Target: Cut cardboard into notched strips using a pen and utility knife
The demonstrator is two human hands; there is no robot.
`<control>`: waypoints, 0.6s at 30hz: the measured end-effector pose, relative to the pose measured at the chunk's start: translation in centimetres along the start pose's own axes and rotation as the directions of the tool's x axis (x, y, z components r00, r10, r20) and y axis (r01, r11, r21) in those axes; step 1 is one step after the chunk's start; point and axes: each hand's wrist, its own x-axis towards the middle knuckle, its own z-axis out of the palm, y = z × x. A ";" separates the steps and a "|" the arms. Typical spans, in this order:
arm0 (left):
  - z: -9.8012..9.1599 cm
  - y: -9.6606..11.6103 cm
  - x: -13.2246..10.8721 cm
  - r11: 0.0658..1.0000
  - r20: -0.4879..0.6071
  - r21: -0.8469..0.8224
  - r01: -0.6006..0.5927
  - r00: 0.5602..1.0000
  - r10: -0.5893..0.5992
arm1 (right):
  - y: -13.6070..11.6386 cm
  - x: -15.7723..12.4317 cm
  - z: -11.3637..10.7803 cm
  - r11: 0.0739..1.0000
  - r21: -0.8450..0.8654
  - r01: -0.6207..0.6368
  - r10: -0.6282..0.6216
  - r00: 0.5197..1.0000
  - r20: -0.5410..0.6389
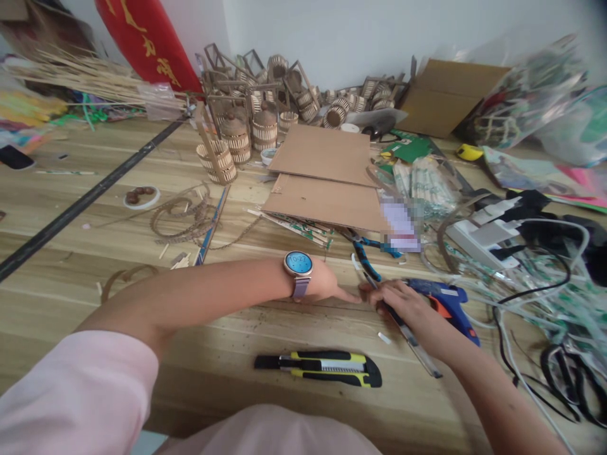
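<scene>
My right hand (403,306) is closed round a slim craft knife (411,341) with a dark and silver body. The knife slants across the tabletop, its thin front end pointing away from me by my fingertips. My left hand (327,284), below a wristwatch (298,264), lies low over the wood with its index finger stretched toward the right fingertips. The other left fingers are mostly hidden. Nearer to me lies a yellow and black utility knife (327,368). A blue glue gun (448,303) rests just beyond my right hand, and blue-handled pliers (365,256) lie ahead.
Brown cardboard sheets (322,151) lie ahead, with small bamboo baskets (218,161) behind and to their left. Coiled strips (183,218) and a white tape roll (141,197) sit on the left. A power strip (486,234), cables and scissors (569,373) crowd the right.
</scene>
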 end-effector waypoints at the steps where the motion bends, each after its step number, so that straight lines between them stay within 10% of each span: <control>1: -0.1 0.1 -0.1 1.000 -0.010 -0.012 0.009 1.000 -0.009 | 0.0 0.0 0.0 1.000 0.003 0.000 0.000 1.000 0.000; 6: -0.8 0.5 -0.7 0.997 0.012 -0.051 0.049 0.999 -0.049 | -0.1 -0.4 0.1 0.999 0.016 -0.044 0.045 0.990 -0.130; 12: -0.6 0.1 -0.3 0.999 0.065 -0.045 0.019 0.998 -0.016 | -3.0 -1.0 1.2 0.991 0.131 0.039 0.034 0.860 -0.509; 18: -0.3 0.1 0.1 0.999 0.039 -0.037 0.028 0.999 -0.026 | -6.0 0.4 4.2 0.958 0.285 -0.021 0.150 0.886 -0.440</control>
